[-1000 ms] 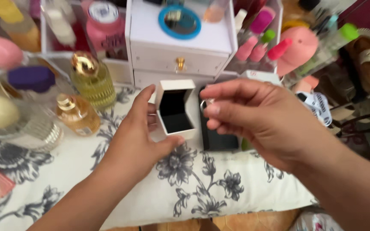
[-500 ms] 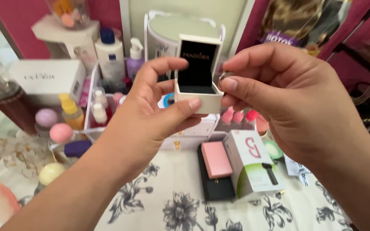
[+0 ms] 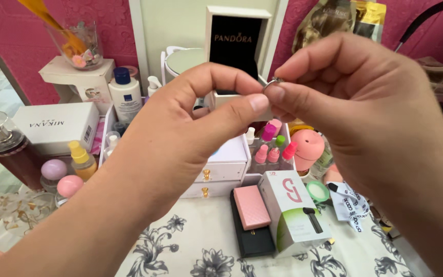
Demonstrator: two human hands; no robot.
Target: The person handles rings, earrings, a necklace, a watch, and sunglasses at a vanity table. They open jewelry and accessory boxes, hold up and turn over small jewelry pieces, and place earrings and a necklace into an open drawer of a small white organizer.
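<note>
Ring box (image 3: 238, 41), white outside, black lining, lid raised upright; held up at centre by the left hand (image 3: 180, 138), whose thumb and fingers close around its lower half, largely hiding the base. Right hand (image 3: 365, 113) closed in a pinch: thumb and forefinger grip a small silver ring (image 3: 273, 80), just beside the box's right edge and near the left thumb tip. Whether ring and box touch cannot be told from this angle.

Below, on the desk under a white cloth with grey flower print (image 3: 201, 246): white two-drawer organiser with gold knobs (image 3: 221, 172); pink quilted case (image 3: 251, 206) lying on a flat black box (image 3: 255, 241); white-and-green carton (image 3: 296, 210) just beside it, tilted.

Behind the carton: small pink-capped bottles (image 3: 270, 151) in a clear compartment; round pink item (image 3: 307, 146).

Left side: white rectangular box (image 3: 52, 125), white lotion bottle with blue cap (image 3: 125, 95), dark perfume bottle (image 3: 3, 149), yellow-capped bottle (image 3: 82, 160).
</note>
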